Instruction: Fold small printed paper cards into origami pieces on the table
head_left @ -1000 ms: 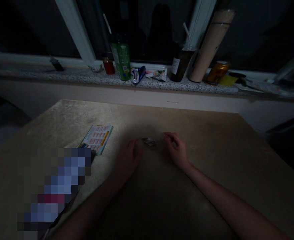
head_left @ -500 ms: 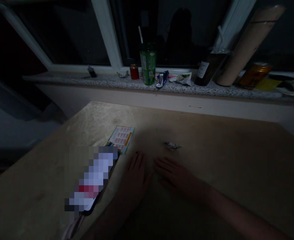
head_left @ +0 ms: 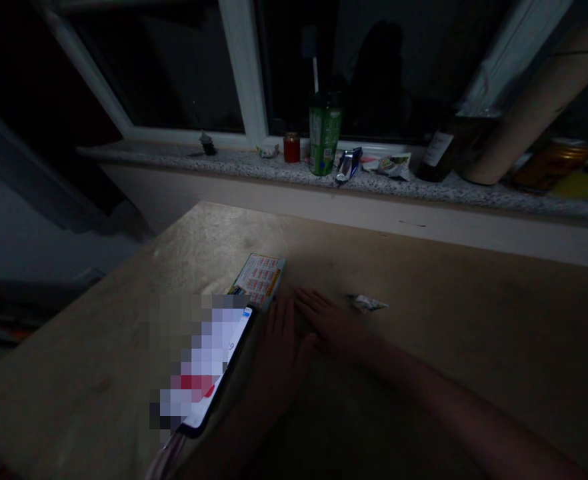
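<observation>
My left hand [head_left: 280, 350] lies flat on the table [head_left: 454, 307], fingers stretched out and holding nothing. Close on its left is a lit phone [head_left: 224, 363], its screen partly blurred out. Just beyond the fingertips lies a card printed with red blocks [head_left: 261, 275], flat on the tabletop. My right hand [head_left: 327, 323] also rests with straight fingers, its tips near those of the left hand. A small crumpled wrapper [head_left: 369, 304] sits a little beyond and to the right of it, untouched. Dim light hides finger detail.
On the granite windowsill [head_left: 254, 167] stand a red jar [head_left: 291, 147], a green cup with a straw [head_left: 324, 137], a dark cup with a white label [head_left: 437, 150], a leaning tube [head_left: 529, 113] and an orange can [head_left: 554, 163]. Wrappers [head_left: 394, 165] lie among them.
My right hand has moved left and forward, nearer to the left fingertips and the printed card. The view has turned left, so the scene sits further right. The left hand stays flat.
</observation>
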`<state>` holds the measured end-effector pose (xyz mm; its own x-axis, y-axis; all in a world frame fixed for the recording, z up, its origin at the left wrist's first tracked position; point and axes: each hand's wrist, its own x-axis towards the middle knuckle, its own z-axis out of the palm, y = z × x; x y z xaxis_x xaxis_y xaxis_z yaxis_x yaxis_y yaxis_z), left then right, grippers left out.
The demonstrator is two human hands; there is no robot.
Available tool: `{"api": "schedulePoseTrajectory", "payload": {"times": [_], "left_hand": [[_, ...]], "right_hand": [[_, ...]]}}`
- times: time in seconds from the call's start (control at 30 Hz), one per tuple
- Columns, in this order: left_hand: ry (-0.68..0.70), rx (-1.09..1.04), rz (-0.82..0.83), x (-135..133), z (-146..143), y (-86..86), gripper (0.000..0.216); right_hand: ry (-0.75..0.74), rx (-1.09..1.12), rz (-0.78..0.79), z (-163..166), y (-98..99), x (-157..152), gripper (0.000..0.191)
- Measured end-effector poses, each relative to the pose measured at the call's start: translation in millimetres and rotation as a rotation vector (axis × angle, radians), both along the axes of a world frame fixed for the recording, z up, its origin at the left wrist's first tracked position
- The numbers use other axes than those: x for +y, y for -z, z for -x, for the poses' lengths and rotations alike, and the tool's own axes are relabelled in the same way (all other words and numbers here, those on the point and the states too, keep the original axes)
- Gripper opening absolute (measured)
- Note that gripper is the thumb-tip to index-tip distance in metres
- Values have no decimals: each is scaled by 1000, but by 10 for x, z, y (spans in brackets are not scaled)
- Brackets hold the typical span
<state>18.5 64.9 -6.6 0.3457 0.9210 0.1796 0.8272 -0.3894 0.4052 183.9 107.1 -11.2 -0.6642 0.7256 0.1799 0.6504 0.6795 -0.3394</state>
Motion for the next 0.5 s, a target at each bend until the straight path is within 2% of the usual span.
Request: {"api": "schedulePoseTrajectory", "payload": {"times": [0.27,0.5], "left_hand": [[-98,-83,53,12,12,46,66],[-138,-148,67,16,21,23,73]], "right_hand": [[-13,52,-52,279,66,320,54],[-101,21,-51,425,64,490,60]]}}
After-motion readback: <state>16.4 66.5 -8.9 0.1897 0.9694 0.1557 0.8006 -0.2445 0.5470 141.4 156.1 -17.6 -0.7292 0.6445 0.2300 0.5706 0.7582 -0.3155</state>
